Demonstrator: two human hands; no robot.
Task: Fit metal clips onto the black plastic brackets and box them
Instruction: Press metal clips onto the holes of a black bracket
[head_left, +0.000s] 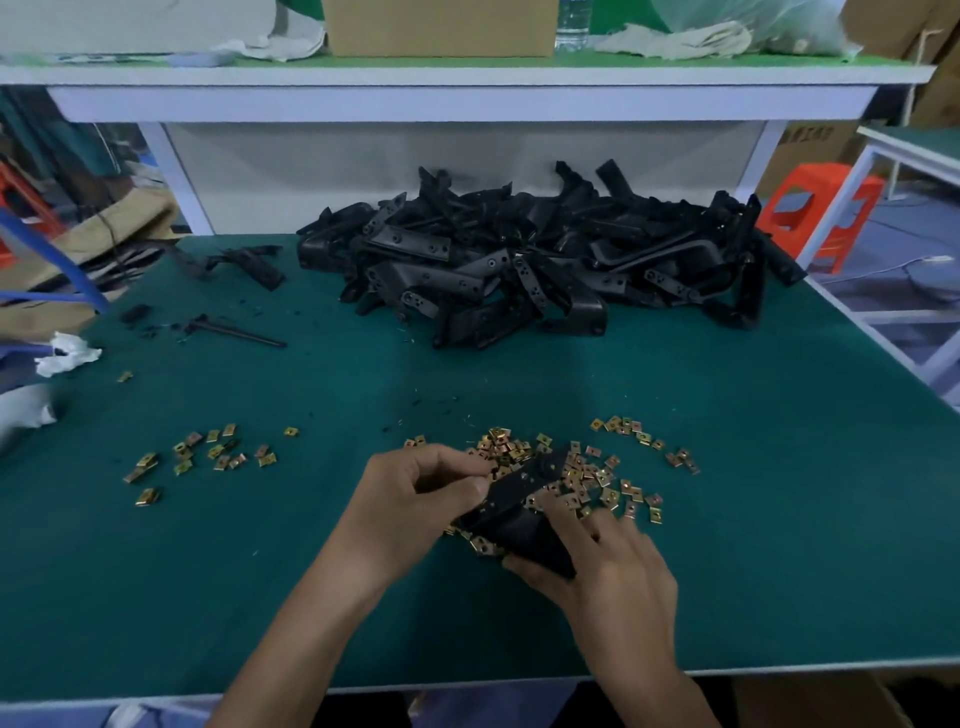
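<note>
A black plastic bracket (519, 512) is held between both hands just above the green table. My left hand (415, 499) has its fingers curled at the bracket's upper left side, fingertips pinching near its top edge. My right hand (597, 566) grips the bracket's lower right end from beneath, fingers spread over it. A loose heap of brass-coloured metal clips (587, 473) lies under and around the bracket. Whether a clip is pinched in my left fingertips I cannot tell.
A big pile of black brackets (545, 260) fills the back of the green table (753, 545). More clips (208, 454) are scattered at the left. A cardboard box (441, 26) stands on the upper shelf. Black scraps (234, 332) and crumpled tissue (65, 353) lie far left.
</note>
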